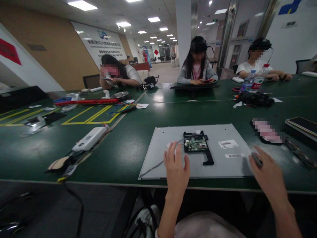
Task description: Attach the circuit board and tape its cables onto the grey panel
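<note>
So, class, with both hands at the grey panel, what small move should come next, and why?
Probably move the right hand, gripping a small dark tool, left toward the circuit board. The left hand lies flat on the grey panel beside the board, while the tool sits at the panel's right edge, apart from it.

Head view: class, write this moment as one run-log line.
left hand open on grey panel | right hand holds dark tool | circuit board near left hand

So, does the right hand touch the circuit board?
Apart. The head view shows the right hand, holding a dark tool, at the panel's right edge; bare panel lies between it and the circuit board.
</note>
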Tool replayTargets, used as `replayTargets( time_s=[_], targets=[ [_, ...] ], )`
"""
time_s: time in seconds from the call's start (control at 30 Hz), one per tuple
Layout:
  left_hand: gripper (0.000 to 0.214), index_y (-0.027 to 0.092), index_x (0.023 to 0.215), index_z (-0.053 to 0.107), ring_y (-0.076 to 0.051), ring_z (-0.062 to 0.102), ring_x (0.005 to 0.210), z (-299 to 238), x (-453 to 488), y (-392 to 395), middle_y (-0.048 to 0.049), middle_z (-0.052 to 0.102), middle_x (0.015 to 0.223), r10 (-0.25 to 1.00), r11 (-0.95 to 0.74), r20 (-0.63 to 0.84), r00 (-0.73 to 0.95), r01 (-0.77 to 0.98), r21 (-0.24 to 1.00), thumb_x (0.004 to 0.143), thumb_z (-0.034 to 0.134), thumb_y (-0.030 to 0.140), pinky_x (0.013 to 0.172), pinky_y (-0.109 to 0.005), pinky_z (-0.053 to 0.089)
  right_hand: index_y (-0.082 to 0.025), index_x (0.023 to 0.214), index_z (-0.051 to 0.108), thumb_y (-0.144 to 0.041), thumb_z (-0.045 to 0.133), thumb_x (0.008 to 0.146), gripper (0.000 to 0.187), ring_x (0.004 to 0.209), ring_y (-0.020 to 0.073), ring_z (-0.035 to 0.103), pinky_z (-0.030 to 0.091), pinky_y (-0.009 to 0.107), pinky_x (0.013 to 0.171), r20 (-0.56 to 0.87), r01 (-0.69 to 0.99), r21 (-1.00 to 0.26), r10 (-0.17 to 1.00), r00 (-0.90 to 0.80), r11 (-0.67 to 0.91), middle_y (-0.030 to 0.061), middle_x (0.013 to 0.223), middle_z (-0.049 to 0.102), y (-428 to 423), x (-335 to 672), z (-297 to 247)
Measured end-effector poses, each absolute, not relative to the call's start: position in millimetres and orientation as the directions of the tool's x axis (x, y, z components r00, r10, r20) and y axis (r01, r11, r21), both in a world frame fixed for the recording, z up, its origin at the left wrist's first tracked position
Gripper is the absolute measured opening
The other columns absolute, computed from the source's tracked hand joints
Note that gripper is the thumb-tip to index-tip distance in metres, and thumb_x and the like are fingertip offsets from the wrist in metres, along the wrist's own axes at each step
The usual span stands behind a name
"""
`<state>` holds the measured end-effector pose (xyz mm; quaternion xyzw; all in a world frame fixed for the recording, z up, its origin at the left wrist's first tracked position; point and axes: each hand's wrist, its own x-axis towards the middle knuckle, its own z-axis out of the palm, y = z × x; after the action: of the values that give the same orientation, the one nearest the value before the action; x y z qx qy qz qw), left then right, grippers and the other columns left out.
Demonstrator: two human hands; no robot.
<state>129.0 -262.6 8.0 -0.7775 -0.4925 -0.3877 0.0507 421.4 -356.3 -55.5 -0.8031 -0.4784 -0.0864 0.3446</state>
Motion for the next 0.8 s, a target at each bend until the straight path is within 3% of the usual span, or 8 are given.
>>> replayTargets(
  time_s=[0.27, 0.4, 0.67, 0.8],
  targets=[
    [0.033, 0.019, 0.121, 0.054, -0.022, 0.037, 0.134, -1, 185, -315, -0.0096, 0.049, 0.137, 0.646, -0.754, 0.494, 0.581, 0.584, 0.299, 0.089, 0.044, 0.018, 0.110, -0.046, 0.034, -0.017, 0.130, 0.048, -0.047, 0.041, 0.087, 0.052, 0.108, 0.0313, 0.059, 0.048, 0.045, 0.089, 0.457, 0.850, -0.458, 0.751, 0.477, -0.261, 0.0132, 0.124, 0.060, -355, 405, -46],
    [0.037, 0.020, 0.128, 0.049, -0.020, 0.036, 0.134, -11, 196, -330, -0.0071, 0.049, 0.139, 0.583, -0.812, 0.432, 0.688, 0.517, 0.271, 0.092, 0.044, 0.024, 0.112, -0.044, 0.032, -0.019, 0.133, 0.044, -0.048, 0.043, 0.087, 0.054, 0.111, 0.0306, 0.057, 0.048, 0.045, 0.091, 0.452, 0.866, -0.456, 0.785, 0.425, -0.206, 0.0128, 0.127, 0.057, -352, 397, -51],
    [0.046, 0.017, 0.137, 0.042, -0.022, 0.046, 0.127, -25, 198, -330, -0.0102, 0.053, 0.134, 0.666, -0.744, 0.382, 0.641, 0.611, 0.270, 0.092, 0.041, 0.026, 0.109, -0.044, 0.035, -0.019, 0.142, 0.035, -0.039, 0.038, 0.093, 0.053, 0.126, 0.0287, 0.048, 0.046, 0.045, 0.098, 0.394, 0.898, -0.437, 0.890, 0.231, -0.040, 0.0132, 0.141, 0.045, -346, 358, -48],
    [0.047, 0.016, 0.139, 0.040, -0.021, 0.044, 0.128, -20, 190, -325, -0.0086, 0.052, 0.136, 0.756, -0.647, 0.336, 0.561, 0.717, 0.260, 0.093, 0.039, 0.023, 0.111, -0.045, 0.031, -0.018, 0.144, 0.034, -0.032, 0.035, 0.094, 0.052, 0.134, 0.0256, 0.039, 0.038, 0.045, 0.107, 0.349, 0.918, -0.391, 0.933, 0.089, 0.059, 0.0110, 0.146, 0.040, -342, 333, -39]
  ],
)
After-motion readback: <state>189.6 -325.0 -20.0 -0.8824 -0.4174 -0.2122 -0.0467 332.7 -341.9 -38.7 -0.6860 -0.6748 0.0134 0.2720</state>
